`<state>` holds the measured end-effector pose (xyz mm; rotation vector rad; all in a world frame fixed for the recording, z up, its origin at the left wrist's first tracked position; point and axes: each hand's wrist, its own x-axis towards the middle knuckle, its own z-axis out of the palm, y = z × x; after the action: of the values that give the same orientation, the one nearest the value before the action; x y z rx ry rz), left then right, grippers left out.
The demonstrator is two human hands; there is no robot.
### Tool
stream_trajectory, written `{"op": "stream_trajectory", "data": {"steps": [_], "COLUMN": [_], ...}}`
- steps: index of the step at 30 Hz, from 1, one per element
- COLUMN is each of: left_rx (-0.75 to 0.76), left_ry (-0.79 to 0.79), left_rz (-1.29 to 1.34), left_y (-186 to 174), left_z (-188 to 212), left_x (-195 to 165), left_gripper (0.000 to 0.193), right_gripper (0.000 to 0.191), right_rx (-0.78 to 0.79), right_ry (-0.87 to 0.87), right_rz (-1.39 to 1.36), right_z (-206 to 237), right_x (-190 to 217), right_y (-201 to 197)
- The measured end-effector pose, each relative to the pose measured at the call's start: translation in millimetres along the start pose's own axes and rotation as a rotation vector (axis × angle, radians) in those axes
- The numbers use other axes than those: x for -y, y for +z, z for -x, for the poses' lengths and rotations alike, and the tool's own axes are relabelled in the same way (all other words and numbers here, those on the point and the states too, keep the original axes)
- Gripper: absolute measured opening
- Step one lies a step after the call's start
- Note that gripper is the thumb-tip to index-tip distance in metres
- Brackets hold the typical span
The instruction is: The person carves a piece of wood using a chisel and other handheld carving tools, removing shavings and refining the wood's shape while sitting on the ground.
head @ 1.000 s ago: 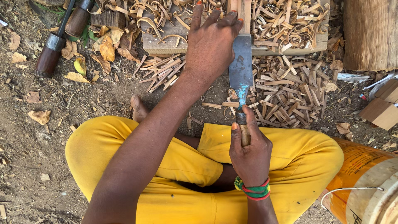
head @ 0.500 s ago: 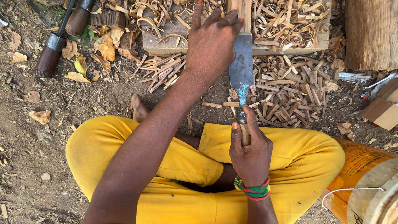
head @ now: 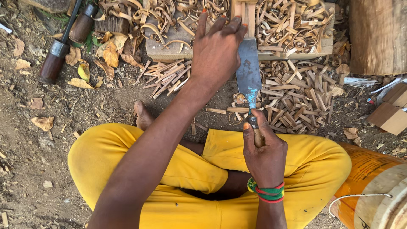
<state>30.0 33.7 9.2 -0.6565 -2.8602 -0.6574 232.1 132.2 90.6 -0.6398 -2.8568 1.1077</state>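
Note:
I sit cross-legged on the ground in yellow trousers. My right hand (head: 263,149) grips the wooden handle of a broad flat blade (head: 248,72) that points away from me. The blade's far end rests on a small upright wooden piece (head: 243,13) on a wooden block (head: 169,50). My left hand (head: 216,53) reaches forward, fingers spread, pressing on that wooden piece and the blade's upper part. Curled wood shavings (head: 292,21) cover the block.
Short cut wooden sticks (head: 292,99) lie in heaps below the block. Two dark-handled tools (head: 55,59) lie at upper left among dry leaves. A log (head: 377,36) stands at upper right, wooden offcuts (head: 390,116) at right, an orange container (head: 373,186) by my right knee.
Both hands and the blade keep nearly the same place; the left hand's fingers have shifted only slightly on the wooden piece.

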Motion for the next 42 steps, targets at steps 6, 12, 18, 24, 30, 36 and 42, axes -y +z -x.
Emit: {"op": "stream_trajectory", "data": {"steps": [6, 12, 18, 24, 30, 36, 42], "left_rx": [0.368, 0.079, 0.009, -0.003, 0.124, 0.156, 0.111], "left_ry": [0.081, 0.189, 0.177, 0.152, 0.144, 0.102, 0.192], "left_rz": [0.025, -0.117, -0.151, -0.056, -0.062, 0.123, -0.192], "left_y": [-46.6, -33.8, -16.0, 0.7, -19.1, -41.9, -17.1], "left_z": [28.5, 51.0, 27.1, -9.7, -2.0, 17.3, -2.9], "left_x": [-37.4, -57.9, -42.4, -20.3, -17.4, 8.3, -0.9], "left_gripper": [0.023, 0.044, 0.043, 0.041, 0.056, 0.05, 0.057], "right_gripper": [0.033, 0.04, 0.052, 0.046, 0.047, 0.043, 0.046], "right_rx": [-0.013, -0.006, 0.037, -0.086, -0.041, -0.018, -0.089], "right_ry": [-0.067, 0.004, 0.054, -0.203, -0.098, 0.149, 0.082], "right_rz": [-0.034, 0.081, 0.166, 0.101, -0.115, -0.451, -0.449], "right_z": [2.6, 4.4, -24.4, -49.0, -43.8, 2.9, 22.5], "right_x": [10.1, 24.3, 36.2, 25.3, 11.3, -12.7, -39.6], "right_y": [1.1, 15.1, 27.9, 41.3, 39.9, 7.9, 17.1]}}
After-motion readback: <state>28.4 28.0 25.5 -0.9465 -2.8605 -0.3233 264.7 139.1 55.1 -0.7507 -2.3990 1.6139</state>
